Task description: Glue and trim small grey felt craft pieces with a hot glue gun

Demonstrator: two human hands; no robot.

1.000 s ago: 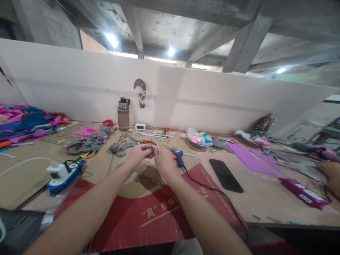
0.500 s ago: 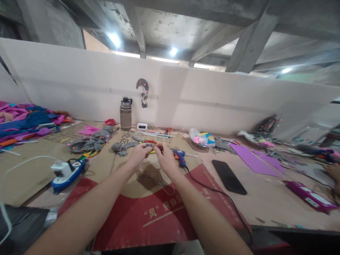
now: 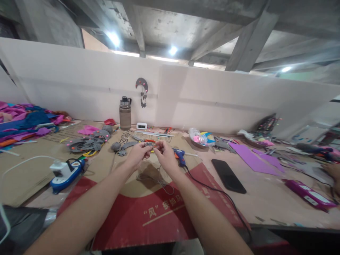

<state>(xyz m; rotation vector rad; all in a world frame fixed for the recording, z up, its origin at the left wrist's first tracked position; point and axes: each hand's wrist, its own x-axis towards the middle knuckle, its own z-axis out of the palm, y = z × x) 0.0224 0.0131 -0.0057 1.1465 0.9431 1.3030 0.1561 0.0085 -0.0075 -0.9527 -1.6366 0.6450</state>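
Above the cardboard, my left hand point(image 3: 138, 156) is closed, pinching a small grey felt piece point(image 3: 149, 144) between thumb and fingertips. My right hand point(image 3: 166, 157) is closed close beside it, its fingertips at the piece's right edge; what they grip is too small to make out. A thin cord point(image 3: 167, 185) lies in loose loops below, and one strand rises toward my right hand. Just beyond the hands are orange-handled pliers or scissors point(image 3: 150, 140), partly hidden. A grey felt crescent point(image 3: 129, 144) lies left of them. A blue glue gun point(image 3: 180, 156) rests right of my right hand.
A red-and-brown cardboard sheet point(image 3: 159, 226) covers the table in front. Left are a power strip point(image 3: 66, 179) and grey felt pieces point(image 3: 90, 141). A bottle point(image 3: 125, 114) stands behind. Right lie a black phone point(image 3: 228, 176), purple sheets point(image 3: 252, 159) and a magenta box point(image 3: 309, 194). Another person's hand point(image 3: 333, 173) shows far right.
My right hand's fingers have shifted slightly and curl more at the grey felt piece. My left hand stays almost in place, still pinching it.
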